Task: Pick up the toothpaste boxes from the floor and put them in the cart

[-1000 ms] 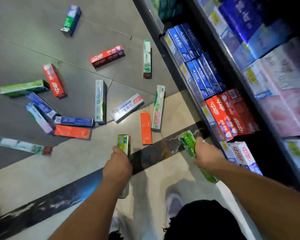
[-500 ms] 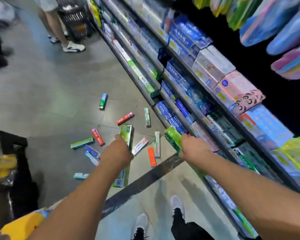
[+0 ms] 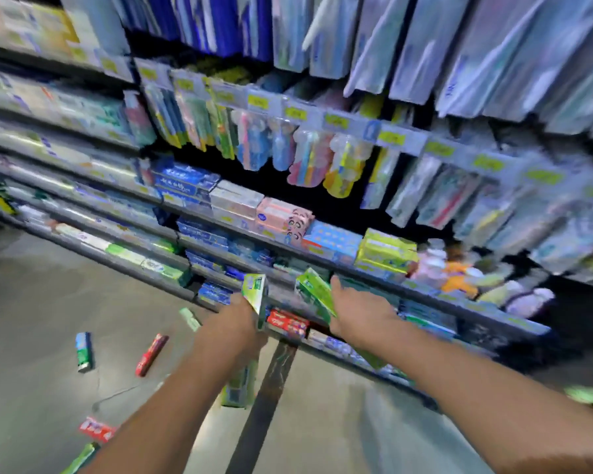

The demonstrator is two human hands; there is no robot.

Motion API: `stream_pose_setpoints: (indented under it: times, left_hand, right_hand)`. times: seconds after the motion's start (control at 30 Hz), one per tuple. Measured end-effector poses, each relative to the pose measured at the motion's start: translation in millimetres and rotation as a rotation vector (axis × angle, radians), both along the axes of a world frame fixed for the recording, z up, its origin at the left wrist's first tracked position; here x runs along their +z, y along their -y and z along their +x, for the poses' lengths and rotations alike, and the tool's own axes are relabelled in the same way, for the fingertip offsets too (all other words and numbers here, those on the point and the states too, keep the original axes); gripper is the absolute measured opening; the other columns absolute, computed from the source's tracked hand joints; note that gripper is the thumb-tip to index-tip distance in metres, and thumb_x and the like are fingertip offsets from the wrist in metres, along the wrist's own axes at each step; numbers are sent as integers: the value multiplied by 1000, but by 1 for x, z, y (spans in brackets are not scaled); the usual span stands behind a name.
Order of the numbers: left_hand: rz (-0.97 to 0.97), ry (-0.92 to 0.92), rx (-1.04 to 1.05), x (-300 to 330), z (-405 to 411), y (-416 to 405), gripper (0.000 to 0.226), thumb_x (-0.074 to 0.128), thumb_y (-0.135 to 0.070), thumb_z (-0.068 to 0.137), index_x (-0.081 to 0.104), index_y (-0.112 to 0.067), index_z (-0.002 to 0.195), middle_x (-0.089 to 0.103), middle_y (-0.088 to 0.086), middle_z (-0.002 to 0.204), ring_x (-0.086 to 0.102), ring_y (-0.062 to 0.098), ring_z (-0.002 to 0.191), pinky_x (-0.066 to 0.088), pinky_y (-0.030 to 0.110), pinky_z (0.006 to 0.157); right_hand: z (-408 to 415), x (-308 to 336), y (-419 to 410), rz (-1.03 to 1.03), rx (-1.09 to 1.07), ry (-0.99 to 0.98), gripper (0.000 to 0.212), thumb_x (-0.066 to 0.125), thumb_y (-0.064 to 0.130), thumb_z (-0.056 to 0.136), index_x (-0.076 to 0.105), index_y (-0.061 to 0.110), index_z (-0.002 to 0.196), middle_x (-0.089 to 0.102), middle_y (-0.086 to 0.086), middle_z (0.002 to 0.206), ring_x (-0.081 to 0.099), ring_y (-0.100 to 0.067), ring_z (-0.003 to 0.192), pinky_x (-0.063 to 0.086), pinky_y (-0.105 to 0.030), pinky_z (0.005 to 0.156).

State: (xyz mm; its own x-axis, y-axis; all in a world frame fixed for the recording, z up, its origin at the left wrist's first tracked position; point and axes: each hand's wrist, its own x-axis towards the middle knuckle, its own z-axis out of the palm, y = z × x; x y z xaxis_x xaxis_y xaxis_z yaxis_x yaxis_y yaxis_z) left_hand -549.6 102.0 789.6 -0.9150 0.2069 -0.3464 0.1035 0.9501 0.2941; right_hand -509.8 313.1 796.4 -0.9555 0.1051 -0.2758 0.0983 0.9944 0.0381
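Left hand point(image 3: 235, 323): gripping one green toothpaste box point(image 3: 254, 295) upright, lower centre of the frame; fingers curling round its middle, lower end showing under the wrist.
Right hand point(image 3: 356, 318): gripping a second green box point(image 3: 314, 292), tilting toward upper left, just right of centre.
Boxes remaining on floor point(image 3: 31, 319): lying scattered at lower left, namely a blue-green box point(image 3: 83, 351), a red box point(image 3: 151, 354), a flat red box point(image 3: 96, 430), a green box point(image 3: 79, 460) at the bottom edge, a pale box point(image 3: 189, 319) near the shelf foot.
Shelving point(image 3: 288, 249): filling the upper and right of the frame, carrying stocked toothpaste and hanging toothbrush packs.
Cart: not showing anywhere in frame.
Stage, judging: carrying two boxes toward the cart; most of the floor lot not yet gathered.
Image quality: smearing heavily, so finger placement probably only roughly readable.
Risk: swinging the boxes close to the shelf edge, clipping stocked goods and knocking more down.
Risk: stepping on floor boxes while looking elsewhere, crushing them.
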Motion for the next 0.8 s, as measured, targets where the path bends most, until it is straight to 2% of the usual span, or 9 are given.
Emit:
stream_pose_setpoints:
  times: [0.07, 0.17, 0.3, 0.4, 0.47, 0.53, 0.6, 0.73, 0.8]
  left_hand:
    - [24, -18, -119, 14, 7, -43, 43, 63, -35, 80, 34, -14, 102, 63, 11, 109, 62, 34, 104, 43, 36, 75]
    - [32, -79, -327, 38, 28, -115, 45, 65, -36, 79, 37, -13, 106, 64, 12, 111, 63, 34, 104, 45, 37, 76]
    - [55, -111, -599, 62, 81, -222, 49, 65, -37, 81, 35, -13, 110, 61, 10, 109, 62, 36, 101, 42, 36, 71]
    - [123, -105, -752, 76, 139, -298, 50, 67, -37, 79, 35, -13, 109, 60, 9, 105, 62, 36, 101, 49, 39, 77]
    - [132, -129, -868, 83, 184, -345, 49, 67, -37, 80, 35, -13, 107, 56, 7, 97, 62, 35, 101, 46, 35, 74]
    - [135, -145, -964, 87, 232, -389, 48, 67, -37, 80, 36, -11, 106, 57, 7, 93, 62, 32, 97, 40, 32, 67]
    - [129, -113, -1036, 86, 281, -431, 46, 66, -38, 80, 35, -12, 104, 58, 6, 93, 62, 32, 93, 40, 33, 65]
    - [61, -193, -1151, 86, 377, -513, 51, 64, -41, 80, 34, -11, 108, 57, 10, 111, 59, 35, 105, 44, 39, 77]
    - [92, -192, -1187, 85, 419, -551, 54, 66, -40, 80, 35, -10, 112, 59, 12, 113, 61, 35, 104, 46, 37, 78]
  right_hand:
    - [28, 16, -33, 13, -71, -11, 82, 53, 31, 91, 6, 12, 155, 55, -13, 132, 59, -32, 113, 48, -41, 78]
    - [83, 38, -85, -4, -199, -54, 79, 52, 30, 90, 9, 13, 154, 56, -11, 125, 60, -32, 107, 44, -39, 68]
    - [177, 55, -164, -15, -430, -113, 65, 57, 36, 85, 30, 12, 139, 60, -11, 115, 62, -33, 103, 46, -39, 71]
    - [264, 67, -220, -6, -628, -141, 79, 55, 41, 87, 19, 8, 149, 60, -10, 118, 61, -32, 107, 44, -38, 71]
    - [326, 73, -255, -5, -739, -166, 79, 54, 39, 89, 17, 8, 151, 60, -8, 108, 62, -31, 101, 44, -36, 68]
    - [386, 78, -286, -24, -863, -205, 70, 56, 38, 87, 27, 9, 144, 58, -3, 94, 63, -29, 92, 44, -33, 63]
    - [442, 83, -312, -63, -1001, -225, 65, 58, 38, 84, 32, 13, 138, 59, -4, 95, 63, -29, 92, 46, -33, 63]
    - [549, 90, -355, -25, -1190, -236, 42, 60, 37, 81, 42, 16, 113, 62, -8, 96, 63, -31, 89, 46, -32, 62]
    - [596, 91, -375, -33, -1263, -213, 42, 63, 41, 81, 42, 16, 108, 61, -8, 94, 61, -30, 86, 45, -32, 61]
